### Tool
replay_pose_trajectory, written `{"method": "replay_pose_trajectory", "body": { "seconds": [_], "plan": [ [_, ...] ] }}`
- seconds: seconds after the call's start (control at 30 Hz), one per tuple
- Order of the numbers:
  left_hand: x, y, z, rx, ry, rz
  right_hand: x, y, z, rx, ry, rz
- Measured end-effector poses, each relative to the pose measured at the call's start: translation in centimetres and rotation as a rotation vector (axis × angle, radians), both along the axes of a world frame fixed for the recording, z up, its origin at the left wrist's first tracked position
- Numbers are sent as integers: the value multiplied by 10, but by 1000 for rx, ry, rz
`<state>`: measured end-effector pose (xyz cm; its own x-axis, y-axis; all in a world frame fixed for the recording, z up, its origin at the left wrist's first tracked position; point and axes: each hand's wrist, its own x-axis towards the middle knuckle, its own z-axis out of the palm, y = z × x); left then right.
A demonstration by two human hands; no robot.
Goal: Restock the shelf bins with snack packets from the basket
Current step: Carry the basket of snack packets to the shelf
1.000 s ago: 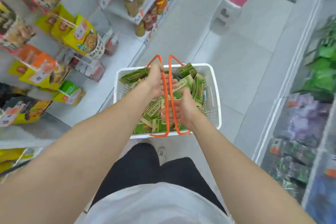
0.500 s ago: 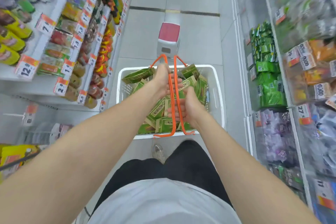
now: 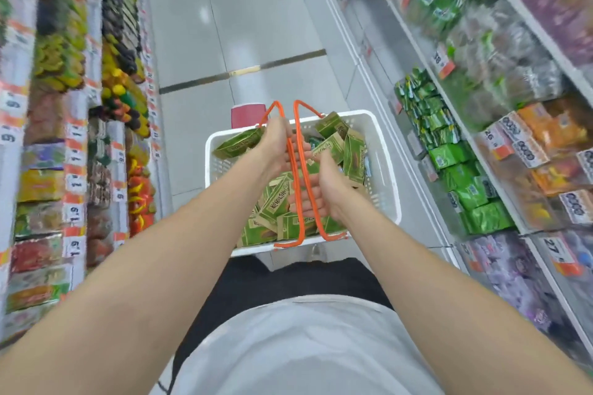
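Plainly one basket (image 3: 382, 176) is in play: white plastic with slotted walls, carried low in front of the person's body over the aisle floor (image 3: 240, 26), between the two runs of shelving. Two thin orange handles (image 3: 288, 244) rise from it and meet over the middle. It is heaped with snack packets (image 3: 279, 202), flat green pouches with tan edges and dark print, lying at all angles; well over a dozen show, too jumbled for an exact count. Two bare hands carry it. The left hand (image 3: 277, 144) has its fingers curled round the handles near their top; the right hand (image 3: 324, 189) grips them lower down, palm turned up, fingers hooked beneath. One red-topped stool (image 3: 245, 115) peeks out beyond the far rim. On the right, a low shelf bin holds brighter green packets (image 3: 475, 192), blurred, number unclear
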<state>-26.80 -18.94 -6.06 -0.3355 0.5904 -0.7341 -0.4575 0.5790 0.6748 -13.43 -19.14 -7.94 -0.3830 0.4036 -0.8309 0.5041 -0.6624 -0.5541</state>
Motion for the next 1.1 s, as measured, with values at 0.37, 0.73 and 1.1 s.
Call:
{"method": "replay_pose_trajectory", "body": {
  "seconds": [0.37, 0.73, 1.1],
  "plan": [
    [-141, 191, -20, -67, -71, -394, -152, 140, -15, -30, 31, -420],
    [-191, 358, -39, -172, -42, -786, -229, 259, -39, -70, 189, -865],
    [-205, 498, -48, -240, -28, -1004, -266, 381, -64, -21, 203, -1015]
  ]
}}
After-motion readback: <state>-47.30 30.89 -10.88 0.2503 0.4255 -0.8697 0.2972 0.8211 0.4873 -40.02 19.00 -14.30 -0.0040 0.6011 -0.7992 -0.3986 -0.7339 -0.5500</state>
